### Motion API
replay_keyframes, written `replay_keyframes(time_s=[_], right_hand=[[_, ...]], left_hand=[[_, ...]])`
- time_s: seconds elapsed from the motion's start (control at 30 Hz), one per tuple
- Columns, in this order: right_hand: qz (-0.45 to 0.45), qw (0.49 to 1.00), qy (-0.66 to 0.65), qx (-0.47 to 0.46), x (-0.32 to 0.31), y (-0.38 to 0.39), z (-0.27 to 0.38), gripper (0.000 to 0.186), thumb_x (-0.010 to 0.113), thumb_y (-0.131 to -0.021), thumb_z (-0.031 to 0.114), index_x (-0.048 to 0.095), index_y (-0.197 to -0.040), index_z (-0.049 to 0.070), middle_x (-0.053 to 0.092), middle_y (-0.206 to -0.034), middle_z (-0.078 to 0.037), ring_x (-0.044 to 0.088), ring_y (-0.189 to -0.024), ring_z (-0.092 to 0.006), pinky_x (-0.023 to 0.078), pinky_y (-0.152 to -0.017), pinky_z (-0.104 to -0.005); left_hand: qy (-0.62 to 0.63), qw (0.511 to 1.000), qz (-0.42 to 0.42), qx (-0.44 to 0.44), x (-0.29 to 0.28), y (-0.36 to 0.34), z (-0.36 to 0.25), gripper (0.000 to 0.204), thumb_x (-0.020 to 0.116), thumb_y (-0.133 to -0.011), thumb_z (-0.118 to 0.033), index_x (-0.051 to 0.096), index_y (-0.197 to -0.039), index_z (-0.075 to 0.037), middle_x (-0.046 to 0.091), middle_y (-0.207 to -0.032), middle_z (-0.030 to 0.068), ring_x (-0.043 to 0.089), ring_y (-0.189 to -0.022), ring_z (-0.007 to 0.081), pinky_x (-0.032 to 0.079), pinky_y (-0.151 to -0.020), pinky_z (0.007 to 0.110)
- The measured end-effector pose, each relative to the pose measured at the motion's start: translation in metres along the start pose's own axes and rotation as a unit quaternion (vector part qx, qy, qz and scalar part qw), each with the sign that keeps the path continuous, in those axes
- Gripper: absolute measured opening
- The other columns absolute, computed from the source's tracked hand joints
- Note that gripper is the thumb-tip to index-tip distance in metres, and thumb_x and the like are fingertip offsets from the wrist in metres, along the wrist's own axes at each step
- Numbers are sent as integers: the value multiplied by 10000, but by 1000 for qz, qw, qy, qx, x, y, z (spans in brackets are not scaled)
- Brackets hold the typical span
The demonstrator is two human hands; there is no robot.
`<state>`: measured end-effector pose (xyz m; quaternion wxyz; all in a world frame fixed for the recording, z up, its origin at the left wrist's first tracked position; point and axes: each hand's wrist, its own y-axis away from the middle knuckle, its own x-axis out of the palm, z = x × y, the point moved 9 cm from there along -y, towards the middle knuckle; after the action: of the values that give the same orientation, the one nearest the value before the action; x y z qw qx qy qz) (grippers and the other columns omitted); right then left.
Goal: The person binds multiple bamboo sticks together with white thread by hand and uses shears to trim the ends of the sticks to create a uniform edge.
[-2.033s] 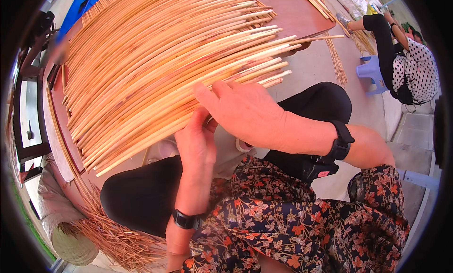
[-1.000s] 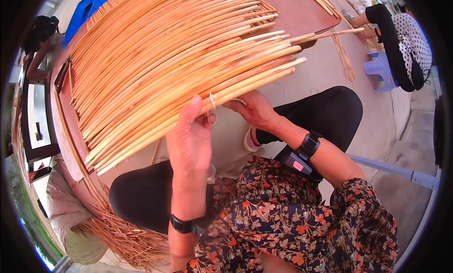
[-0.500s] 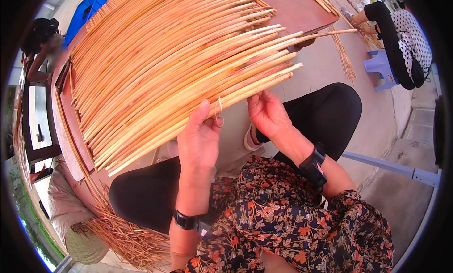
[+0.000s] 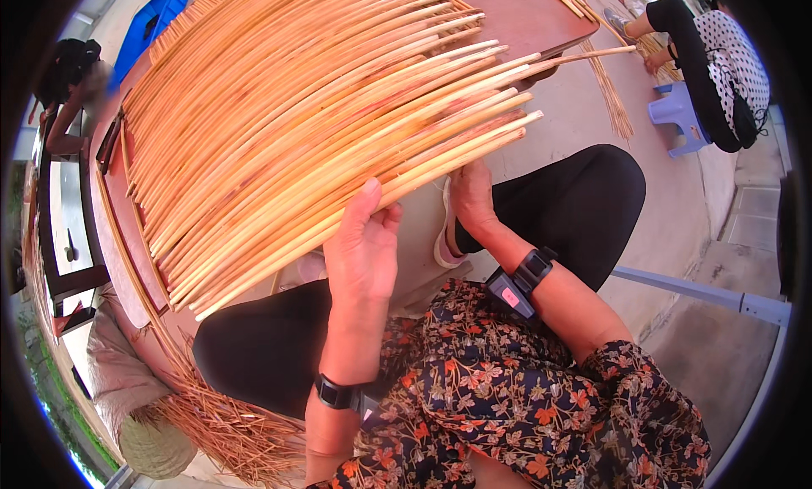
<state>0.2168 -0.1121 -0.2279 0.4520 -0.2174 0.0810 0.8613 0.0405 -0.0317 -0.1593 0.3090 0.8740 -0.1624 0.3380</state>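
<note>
A mat of long, pale tan reed stalks (image 4: 313,125) laid side by side spreads out in front of me. At its near edge my left hand (image 4: 364,252) holds the outermost stalks, thumb against the edge and fingers curled beside it. My right hand (image 4: 474,195) is to the right, reaching beneath the same edge. The mat hides its fingertips, so I cannot see what they hold. One thin stalk (image 4: 584,57) sticks out past the others at the right end.
Under the mat is a reddish-brown table (image 4: 541,24). A heap of dry stalks (image 4: 228,434) lies at the lower left. A blue crate (image 4: 152,24) stands at the far left. Another person (image 4: 719,74) sits by a lilac stool (image 4: 677,117) at the right; a second person (image 4: 72,74) is at the left.
My right hand has turned and gone farther under the mat's edge, hiding its fingers. The white string loop beside my left thumb no longer shows. The left hand stays at the edge.
</note>
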Motion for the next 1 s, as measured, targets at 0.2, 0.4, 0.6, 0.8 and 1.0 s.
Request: replay_keyframes(time_s=[0.2, 0.4, 0.6, 0.8, 1.0], right_hand=[[27, 997, -70, 13, 5, 0, 1, 165, 468, -946, 53, 511, -1090, -16, 620, -794, -161, 629, -731, -256, 490, -703, -352], [38, 986, -153, 63, 7, 8, -3, 149, 500, -922, 40, 525, -1049, -33, 611, -792, -150, 616, -742, -236, 484, -701, -326], [26, 995, -98, -23, -14, 15, 58, 175, 532, -963, 67, 579, -1099, -31, 668, -913, -85, 610, -827, -145, 481, -758, -281], [65, 975, -208, 45, -10, 16, 77, 154, 552, -932, 49, 642, -1030, -29, 692, -891, -154, 632, -812, -169, 492, -736, -308], [58, 988, -141, -38, -18, 4, 93, 159, 534, -934, 28, 647, -1015, -49, 694, -879, -158, 639, -810, -173, 496, -726, -315]], left_hand=[[11, 1000, 22, 6, 2, -2, -3, 375, 687, -873, -100, 560, -1225, -124, 617, -1151, 3, 579, -1001, 126, 459, -811, 315], [10, 998, 55, -33, 17, 4, 3, 349, 672, -892, -122, 564, -1222, -103, 609, -1204, 36, 585, -1070, 155, 464, -906, 372], [-211, 973, 48, -85, 6, 17, 12, 364, 737, -845, -140, 593, -1158, -22, 621, -1192, 87, 633, -1013, 172, 531, -804, 337], [-704, 674, 82, 211, 39, 59, -58, 412, 807, -715, -8, 630, -1087, -26, 568, -1258, 133, 651, -796, 127, 492, -591, 212], [-761, 487, 120, 411, 90, 52, -96, 660, 837, -605, -20, 571, -1207, -72, 520, -1303, 127, 626, -924, 219, 495, -730, 322]])
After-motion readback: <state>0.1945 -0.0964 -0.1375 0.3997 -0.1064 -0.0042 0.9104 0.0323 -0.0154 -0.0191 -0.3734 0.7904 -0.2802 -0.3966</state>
